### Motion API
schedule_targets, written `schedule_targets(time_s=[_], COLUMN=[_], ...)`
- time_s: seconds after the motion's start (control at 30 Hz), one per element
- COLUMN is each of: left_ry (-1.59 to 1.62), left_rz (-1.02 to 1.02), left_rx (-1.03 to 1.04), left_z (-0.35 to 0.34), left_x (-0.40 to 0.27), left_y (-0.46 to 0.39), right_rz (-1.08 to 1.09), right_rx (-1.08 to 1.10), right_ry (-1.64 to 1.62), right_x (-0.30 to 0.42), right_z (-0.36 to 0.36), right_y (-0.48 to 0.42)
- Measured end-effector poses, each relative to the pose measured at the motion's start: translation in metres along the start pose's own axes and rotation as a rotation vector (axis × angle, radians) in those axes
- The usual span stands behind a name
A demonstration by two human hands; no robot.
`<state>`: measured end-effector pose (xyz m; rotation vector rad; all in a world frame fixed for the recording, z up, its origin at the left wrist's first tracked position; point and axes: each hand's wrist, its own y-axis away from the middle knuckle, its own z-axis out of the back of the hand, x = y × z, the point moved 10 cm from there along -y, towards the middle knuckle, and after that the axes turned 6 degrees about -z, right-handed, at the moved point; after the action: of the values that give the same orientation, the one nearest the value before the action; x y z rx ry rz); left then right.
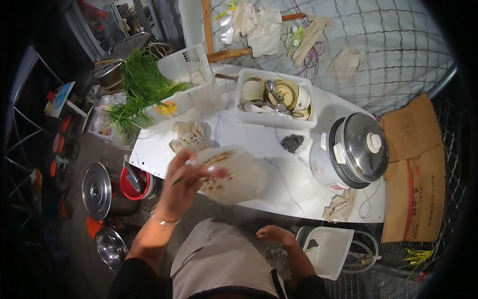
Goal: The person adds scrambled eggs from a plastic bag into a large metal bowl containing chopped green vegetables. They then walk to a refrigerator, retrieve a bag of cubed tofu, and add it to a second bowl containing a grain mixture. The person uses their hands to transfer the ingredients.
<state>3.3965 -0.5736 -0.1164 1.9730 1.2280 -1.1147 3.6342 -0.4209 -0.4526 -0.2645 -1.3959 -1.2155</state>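
My left hand (183, 183) is raised over the near edge of the white table, blurred by motion. Its fingers are partly bent; a small green bit shows near them, and whether it holds anything cannot be made out. Behind and below it lies a round, pale, translucent board or tray (248, 175) with small light-brown pieces (211, 185) on its left part. A crumpled beige cloth (188, 135) rests just beyond. My right hand (274, 234) hangs low beside my apron (220, 258), off the table, with its fingers curled in; its palm side is hidden.
On the table (295, 194) stand a basket of dishes and spoons (276, 119), a rice cooker (360, 147), dark steel wool (292, 143) and a basket with green stalks (186, 101). Lidded pot (98, 190) and red bucket (127, 187) are at left; a white basin (332, 252) is at lower right.
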Motion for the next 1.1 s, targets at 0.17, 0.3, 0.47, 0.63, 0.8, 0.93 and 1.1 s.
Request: schedule_targets(time_s=[0.17,0.3,0.47,0.63,0.8,0.93,1.1], left_ry=[-0.047,-0.133,-0.106,-0.053,-0.017,0.037,0.182], left_rz=[0.209,0.315,0.253,0.498,0.724,0.619,0.652], left_rx=[0.129,0.181,0.15,0.001,0.209,0.31,0.415], left_z=[-0.012,0.011,0.045,0.11,0.122,0.097,0.067], left_x=[0.097,0.125,0.118,0.151,0.19,0.171,0.156], left_y=[-0.067,-0.093,-0.096,-0.077,-0.057,-0.063,-0.063], right_rz=[0.035,0.082,0.047,-0.025,-0.019,0.029,0.081], right_rx=[-0.542,-1.049,-1.263,-1.053,-1.474,-1.775,-0.809], right_ry=[-0.175,0.04,0.519,-0.652,-1.232,-0.482,0.054], right_x=[0.149,0.222,0.274,0.155,0.078,0.172,0.271], right_z=[0.138,0.212,0.225,0.231,0.228,0.232,0.21], right_y=[0.058,0.048,-0.017,-0.047,0.039,0.073,-0.061])
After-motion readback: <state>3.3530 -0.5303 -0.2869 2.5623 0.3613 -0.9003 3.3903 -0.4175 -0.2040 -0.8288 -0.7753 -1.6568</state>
